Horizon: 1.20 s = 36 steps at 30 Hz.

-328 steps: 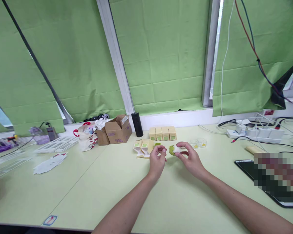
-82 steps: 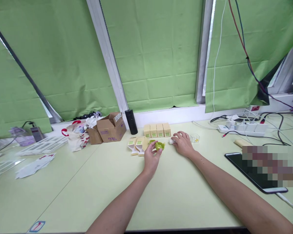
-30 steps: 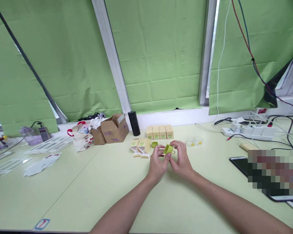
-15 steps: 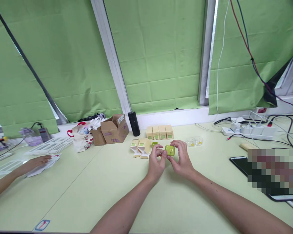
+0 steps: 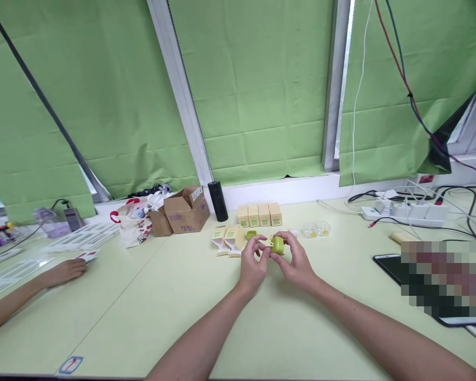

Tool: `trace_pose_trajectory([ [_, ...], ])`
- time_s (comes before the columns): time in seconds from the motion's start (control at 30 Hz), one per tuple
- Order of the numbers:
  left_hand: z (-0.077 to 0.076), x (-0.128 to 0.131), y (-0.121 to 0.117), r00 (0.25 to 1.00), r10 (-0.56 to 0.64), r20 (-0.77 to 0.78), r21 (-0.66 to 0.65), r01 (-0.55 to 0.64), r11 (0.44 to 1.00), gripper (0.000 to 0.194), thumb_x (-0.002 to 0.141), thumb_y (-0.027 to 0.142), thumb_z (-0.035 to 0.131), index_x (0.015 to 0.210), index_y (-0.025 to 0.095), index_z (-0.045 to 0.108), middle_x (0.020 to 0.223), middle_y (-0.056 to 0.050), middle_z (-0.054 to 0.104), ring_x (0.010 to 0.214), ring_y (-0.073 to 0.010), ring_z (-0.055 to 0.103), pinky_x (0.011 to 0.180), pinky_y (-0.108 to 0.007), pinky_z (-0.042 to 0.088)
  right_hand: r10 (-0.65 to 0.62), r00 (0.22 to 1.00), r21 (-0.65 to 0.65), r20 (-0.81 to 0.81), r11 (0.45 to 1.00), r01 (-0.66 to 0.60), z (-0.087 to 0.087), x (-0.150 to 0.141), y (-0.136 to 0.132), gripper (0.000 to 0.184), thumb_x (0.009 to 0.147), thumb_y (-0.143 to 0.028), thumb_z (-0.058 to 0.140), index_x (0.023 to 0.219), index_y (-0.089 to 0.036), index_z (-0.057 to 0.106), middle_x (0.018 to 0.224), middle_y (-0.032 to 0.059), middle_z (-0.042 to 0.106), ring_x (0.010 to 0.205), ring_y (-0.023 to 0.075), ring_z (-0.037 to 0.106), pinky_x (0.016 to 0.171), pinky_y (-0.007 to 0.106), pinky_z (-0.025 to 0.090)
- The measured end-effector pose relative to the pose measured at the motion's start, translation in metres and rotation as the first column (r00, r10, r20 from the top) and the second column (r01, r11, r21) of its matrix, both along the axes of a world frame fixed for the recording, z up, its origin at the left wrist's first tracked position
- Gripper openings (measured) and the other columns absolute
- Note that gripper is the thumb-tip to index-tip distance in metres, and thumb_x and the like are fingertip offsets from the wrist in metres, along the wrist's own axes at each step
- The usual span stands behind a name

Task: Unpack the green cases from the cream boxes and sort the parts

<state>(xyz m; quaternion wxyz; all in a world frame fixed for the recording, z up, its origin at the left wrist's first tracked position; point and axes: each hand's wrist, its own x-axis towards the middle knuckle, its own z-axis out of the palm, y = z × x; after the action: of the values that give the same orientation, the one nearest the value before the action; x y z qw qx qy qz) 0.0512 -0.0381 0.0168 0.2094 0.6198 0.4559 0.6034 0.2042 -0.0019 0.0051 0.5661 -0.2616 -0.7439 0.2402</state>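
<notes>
At the bench's centre, the green case (image 5: 278, 245) is held off the surface, the right hand (image 5: 295, 257) closing its grip around it, thumb below and fingers above. The left hand (image 5: 255, 259), fingers curled, meets its 9 o'clock side; whether that grip is closed on anything cannot be told. Relative to the case: four small boxes (image 5: 259, 215), 11 o'clock; black cylinder (image 5: 218, 201), 10 o'clock; phone (image 5: 418, 291), 4 o'clock.

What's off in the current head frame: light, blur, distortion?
Head view: even light, soft shadow below the right hand; green case too small for fine detail; window posts lean, probably wide-angle distortion; pixelated block hides part of the dark-screened device.
</notes>
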Motion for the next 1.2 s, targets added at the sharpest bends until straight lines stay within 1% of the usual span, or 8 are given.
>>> trace_pose_trajectory([
  [0.17,0.0011,-0.0025,0.0014,0.996,0.053,-0.065,0.029,-0.051,0.998,0.024,0.090,0.026,0.066,0.114,0.023,0.065,0.083,-0.001,0.068,0.079,-0.0182,0.064,0.073,-0.030,0.044,0.034,0.999,-0.018,-0.007,0.999,-0.034,0.0020,0.0022,0.0018,0.037,0.091,-0.026,0.064,0.126,-0.027,0.055,0.118,0.0081,0.065,0.104,0.0259,0.065,0.093,0.046,0.057],
  [0.3,0.0017,-0.0033,0.0025,0.990,0.088,-0.110,0.075,-0.080,0.994,0.017,0.090,0.024,0.065,0.107,0.023,0.070,0.091,-0.003,0.068,0.081,-0.0181,0.063,0.074,-0.030,0.044,0.063,0.998,-0.028,-0.022,0.998,-0.063,0.0015,0.0028,0.0047,0.038,0.088,-0.024,0.065,0.126,-0.028,0.058,0.122,0.0083,0.064,0.103,0.0249,0.066,0.087,0.043,0.061],
  [0.43,0.0020,-0.0032,0.0029,0.987,0.103,-0.127,0.089,-0.092,0.992,0.013,0.090,0.025,0.065,0.102,0.023,0.070,0.090,-0.004,0.068,0.080,-0.0189,0.062,0.072,-0.031,0.043,0.080,0.996,-0.061,-0.029,0.995,-0.081,0.0017,0.0037,0.0048,0.041,0.087,-0.024,0.066,0.127,-0.028,0.060,0.124,0.0090,0.065,0.104,0.0253,0.066,0.081,0.042,0.063],
  [0.57,0.0028,-0.0035,0.0028,0.988,0.097,-0.118,0.089,-0.087,0.992,0.010,0.090,0.026,0.065,0.097,0.022,0.071,0.088,-0.004,0.066,0.078,-0.0186,0.061,0.070,-0.031,0.044,0.132,0.989,-0.108,-0.060,0.985,-0.138,0.0008,0.0041,0.0036,0.044,0.089,-0.027,0.066,0.133,-0.028,0.059,0.126,0.0105,0.067,0.108,0.0268,0.068,0.087,0.045,0.063],
  [0.63,0.0036,-0.0037,0.0027,0.990,0.089,-0.111,0.086,-0.080,0.993,0.009,0.089,0.026,0.066,0.094,0.022,0.071,0.085,-0.004,0.065,0.076,-0.0182,0.060,0.069,-0.030,0.044,0.151,0.986,-0.132,-0.074,0.978,-0.159,0.0003,0.0038,0.0033,0.042,0.090,-0.028,0.066,0.131,-0.027,0.059,0.125,0.0102,0.069,0.107,0.0264,0.069,0.089,0.045,0.063],
  [0.77,0.0045,-0.0038,0.0028,0.995,0.072,-0.068,0.073,-0.067,0.995,0.006,0.086,0.023,0.067,0.087,0.021,0.072,0.078,-0.003,0.063,0.071,-0.0172,0.058,0.067,-0.030,0.045,0.154,0.985,-0.148,-0.080,0.975,-0.164,0.0003,0.0026,0.0029,0.036,0.089,-0.029,0.068,0.124,-0.026,0.063,0.116,0.0077,0.071,0.099,0.0242,0.070,0.084,0.042,0.063],
  [0.97,0.0022,-0.0040,0.0048,0.999,0.042,-0.023,0.048,-0.041,0.998,0.008,0.085,0.025,0.068,0.082,0.020,0.073,0.074,-0.002,0.064,0.067,-0.0159,0.059,0.066,-0.029,0.047,0.124,0.991,-0.154,-0.058,0.979,-0.131,0.0002,0.0027,0.0024,0.033,0.088,-0.031,0.070,0.120,-0.025,0.066,0.112,0.0075,0.072,0.097,0.0239,0.068,0.076,0.038,0.061],
  [1.2,-0.0020,-0.0045,0.0074,0.999,0.029,0.032,0.004,-0.030,1.000,0.007,0.082,0.023,0.070,0.079,0.019,0.075,0.078,-0.003,0.067,0.065,-0.0152,0.063,0.065,-0.029,0.050,0.134,0.988,-0.195,-0.081,0.970,-0.147,-0.0077,0.0013,0.0057,0.036,0.087,-0.035,0.073,0.121,-0.025,0.068,0.108,0.0070,0.073,0.097,0.0244,0.069,0.077,0.038,0.061],
])
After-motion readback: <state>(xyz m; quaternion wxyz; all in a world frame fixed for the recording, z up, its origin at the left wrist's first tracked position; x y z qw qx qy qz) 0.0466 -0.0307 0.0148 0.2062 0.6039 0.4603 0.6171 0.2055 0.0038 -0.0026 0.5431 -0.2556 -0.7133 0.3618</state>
